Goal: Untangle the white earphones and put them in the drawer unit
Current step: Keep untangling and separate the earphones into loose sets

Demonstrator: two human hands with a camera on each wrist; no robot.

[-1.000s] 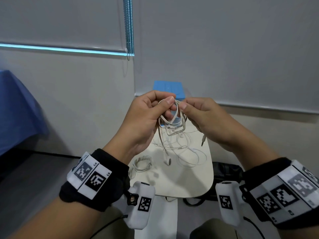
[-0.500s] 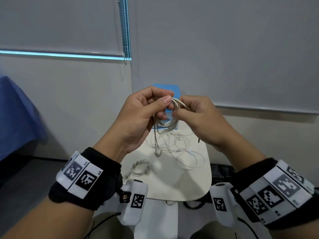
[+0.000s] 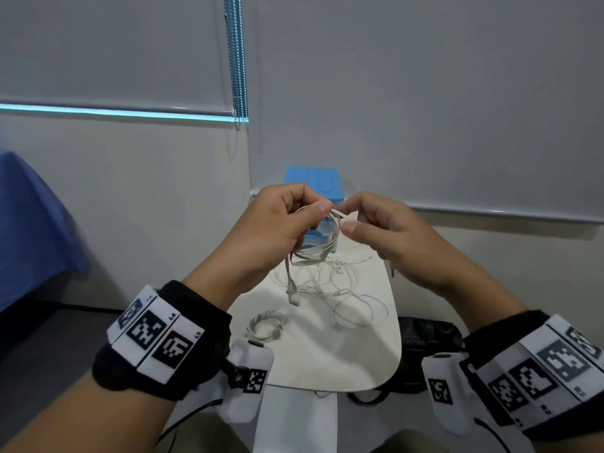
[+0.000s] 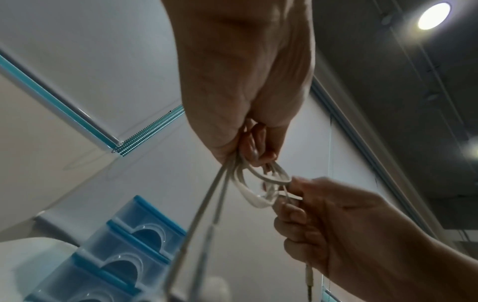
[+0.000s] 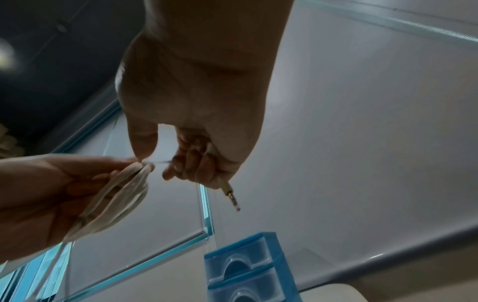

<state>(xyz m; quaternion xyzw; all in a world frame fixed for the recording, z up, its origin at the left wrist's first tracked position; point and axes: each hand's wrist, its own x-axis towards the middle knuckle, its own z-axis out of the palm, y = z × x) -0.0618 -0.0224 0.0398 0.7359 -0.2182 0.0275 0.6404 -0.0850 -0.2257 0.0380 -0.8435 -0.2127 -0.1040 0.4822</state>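
My left hand (image 3: 287,220) grips a coiled loop of the white earphones (image 3: 322,246) above the small white table (image 3: 327,361). My right hand (image 3: 369,223) pinches a strand of the same cable at the coil's top (image 4: 289,196). The gold jack plug (image 5: 231,197) sticks out below the right hand's curled fingers. One earbud (image 3: 294,297) hangs down from the coil on its cord. The blue drawer unit (image 3: 315,184) stands at the table's far edge, partly hidden behind my hands; its drawers (image 4: 129,255) look closed in the wrist views.
More loose white earphone cable (image 3: 343,289) lies spread on the table, with a small wound coil (image 3: 266,325) near its left edge. A black bag (image 3: 428,335) sits on the floor to the right. A blue cloth (image 3: 29,223) hangs at far left.
My hands have stayed raised over the table. The right hand has pulled a strand a little rightward out of the coil, and the dangling earbud has swung.
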